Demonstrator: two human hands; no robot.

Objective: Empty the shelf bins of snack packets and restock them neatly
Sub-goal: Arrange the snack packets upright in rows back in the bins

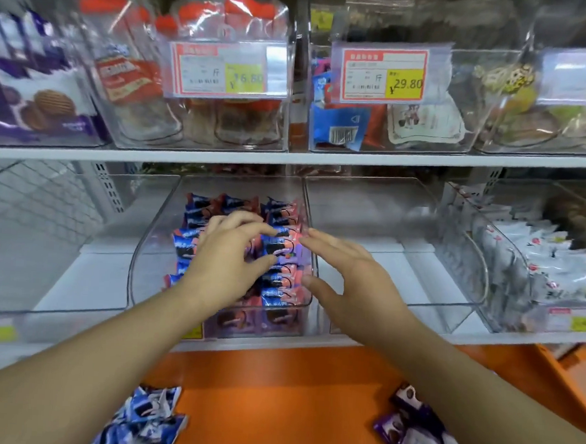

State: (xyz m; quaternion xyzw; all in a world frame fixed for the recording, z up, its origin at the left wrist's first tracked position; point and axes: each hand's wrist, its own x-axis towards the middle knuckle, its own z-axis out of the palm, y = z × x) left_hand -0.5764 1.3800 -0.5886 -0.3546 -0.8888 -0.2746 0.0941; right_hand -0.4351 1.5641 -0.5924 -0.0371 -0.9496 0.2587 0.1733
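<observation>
A clear plastic bin point(149, 247) on the lower shelf holds rows of pink and blue snack packets point(279, 246). My left hand point(229, 262) reaches into this bin with curled fingers resting on the packets; I cannot tell if it grips one. My right hand point(346, 276) hovers just outside the bin's right wall, fingers spread and holding nothing. The neighbouring clear bin point(420, 250) to the right has nothing in it. Loose blue and white packets point(142, 422) and purple packets point(419, 432) lie on the orange surface point(274, 385) below.
A bin of white packets point(536, 267) stands at the right of the lower shelf. The upper shelf carries bins of biscuits and mixed snacks behind price tags point(383, 74). A wire grid backs the bare left part of the lower shelf point(45, 206).
</observation>
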